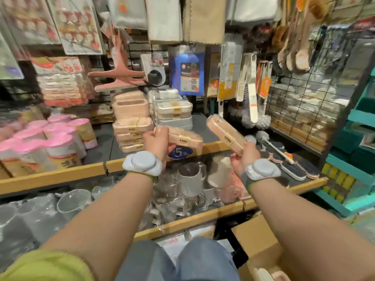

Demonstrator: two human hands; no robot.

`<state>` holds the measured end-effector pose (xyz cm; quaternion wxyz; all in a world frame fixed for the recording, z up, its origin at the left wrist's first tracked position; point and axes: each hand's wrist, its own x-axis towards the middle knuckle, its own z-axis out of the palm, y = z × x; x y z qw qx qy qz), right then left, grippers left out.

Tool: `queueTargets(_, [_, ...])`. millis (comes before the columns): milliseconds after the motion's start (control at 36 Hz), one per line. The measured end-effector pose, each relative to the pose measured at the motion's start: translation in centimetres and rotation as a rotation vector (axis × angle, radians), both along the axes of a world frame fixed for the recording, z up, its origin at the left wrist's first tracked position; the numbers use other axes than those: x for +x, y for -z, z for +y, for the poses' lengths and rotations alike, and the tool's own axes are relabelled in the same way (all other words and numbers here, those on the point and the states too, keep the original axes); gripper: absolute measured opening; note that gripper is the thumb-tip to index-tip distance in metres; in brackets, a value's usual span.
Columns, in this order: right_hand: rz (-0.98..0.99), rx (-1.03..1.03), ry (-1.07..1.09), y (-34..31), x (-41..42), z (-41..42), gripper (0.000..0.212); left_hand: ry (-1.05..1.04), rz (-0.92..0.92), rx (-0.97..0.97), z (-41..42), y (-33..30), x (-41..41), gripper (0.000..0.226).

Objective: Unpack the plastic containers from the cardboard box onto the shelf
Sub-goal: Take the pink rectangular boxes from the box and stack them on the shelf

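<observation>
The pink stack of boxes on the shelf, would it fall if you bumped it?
Maybe. The pink stack is several containers high and looks slightly uneven, so a shove could topple it. The containers are probably light, hard plastic: each hand, left and right, lifts one easily.

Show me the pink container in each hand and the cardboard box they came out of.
Pink container in left hand (185, 138), head view: on its long side wall, near the label.
Pink container in right hand (226, 133), head view: on its side wall, mid-length.
Cardboard box (258, 238), head view: on its open flap at lower right.
</observation>
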<state>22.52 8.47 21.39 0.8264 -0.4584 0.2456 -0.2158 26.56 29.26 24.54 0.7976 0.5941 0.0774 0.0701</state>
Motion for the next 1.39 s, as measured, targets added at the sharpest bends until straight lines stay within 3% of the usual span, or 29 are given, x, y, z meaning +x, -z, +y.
queueTargets(111, [-0.060, 0.014, -0.084, -2.3, 1.9, 2.3, 0.011, -0.033, -0.008, -0.011, 2.4, -1.3, 1.0, 0.038])
queueTargets(194, [-0.099, 0.131, -0.165, -3.5, 4.2, 4.7, 0.020, -0.106, -0.040, 0.014, 5.0, -2.7, 1.9, 0.026])
queueTargets(278, [-0.161, 0.174, -0.260, -4.8, 6.4, 7.3, 0.024, -0.182, -0.058, 0.015, 7.6, -3.5, 3.8, 0.038])
queueTargets(389, [-0.202, 0.146, -0.361, -6.0, 9.9, 10.4, 0.032, -0.237, -0.054, -0.013, 10.3, -3.9, 6.4, 0.030])
queueTargets(500, [-0.190, 0.085, -0.473, -7.3, 12.4, 13.1, 0.020, -0.275, -0.002, 0.002, 12.0, -3.9, 8.8, 0.017])
queueTargets(611, [-0.161, 0.075, -0.552, -7.8, 14.4, 15.3, 0.038, -0.292, 0.025, 0.129, 12.5, -3.4, 10.1, 0.019])
queueTargets(694, [-0.120, 0.051, -0.603, -7.8, 15.1, 16.4, 0.038, -0.281, 0.056, 0.151, 12.8, -2.5, 11.0, 0.027])
queueTargets(889, [-0.090, 0.034, -0.672, -7.1, 15.9, 17.9, 0.034, -0.286, 0.176, 0.554, 12.7, -1.8, 11.9, 0.060])
queueTargets(1083, [-0.118, -0.106, -0.741, -6.0, 16.5, 18.1, 0.032, -0.225, 0.305, 0.506, 12.9, -1.4, 13.1, 0.077])
queueTargets(1250, [-0.056, -0.358, -0.703, -4.5, 17.3, 18.2, 0.074, -0.168, 0.306, 0.449, 12.5, -1.3, 12.9, 0.096])
queueTargets(1333, [-0.062, -0.417, -0.683, -4.1, 17.4, 18.2, 0.065, -0.137, 0.244, 0.400, 12.4, -0.1, 14.1, 0.125])
queueTargets(1389, [-0.079, -0.435, -0.659, -4.2, 17.3, 18.1, 0.064, -0.122, 0.240, 0.382, 12.3, 0.1, 14.4, 0.126])
